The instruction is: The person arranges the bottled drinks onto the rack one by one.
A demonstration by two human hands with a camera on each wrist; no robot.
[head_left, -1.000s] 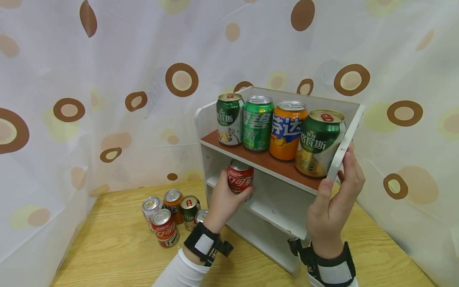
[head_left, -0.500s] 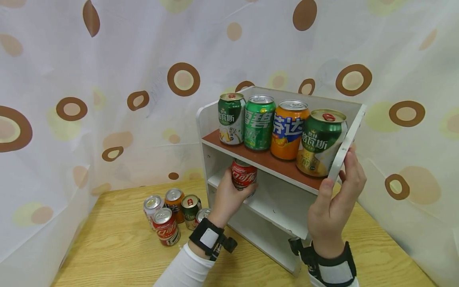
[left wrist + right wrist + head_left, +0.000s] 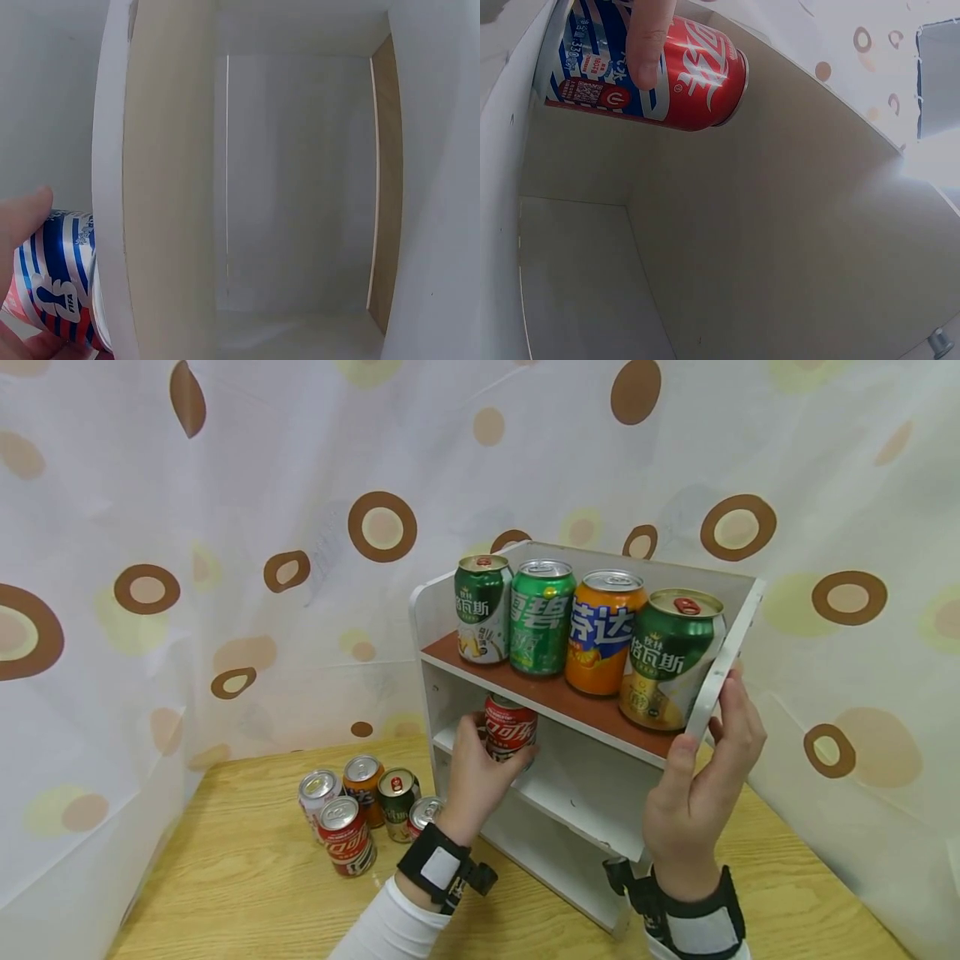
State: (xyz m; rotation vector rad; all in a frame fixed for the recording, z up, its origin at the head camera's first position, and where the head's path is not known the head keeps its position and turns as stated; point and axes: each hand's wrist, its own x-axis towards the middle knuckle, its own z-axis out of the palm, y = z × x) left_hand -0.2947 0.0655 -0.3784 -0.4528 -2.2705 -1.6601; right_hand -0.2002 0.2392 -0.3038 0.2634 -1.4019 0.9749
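The left hand (image 3: 480, 777) holds a red cola can (image 3: 512, 727) between thumb and fingers at the center of the frame, upright in the bay beneath the brown top board (image 3: 592, 710) of a white shelf unit (image 3: 435, 618). Whether its base meets the middle board (image 3: 577, 802) cannot be told. At right, the right hand (image 3: 693, 802) grips the side panel (image 3: 729, 647), thumb at the front edge, fingers outside.

A tumble looks the likeliest mishap: released with its base overhanging the board's front edge, the can could drop toward the counter (image 3: 225, 877). Lifted too high, its rim could knock the board overhead. A hard push on the panel could jolt the four upper cans (image 3: 542, 618), right of center, while the left sleeve (image 3: 393, 918), swinging back, might topple the clustered cans (image 3: 345, 839) at lower left.
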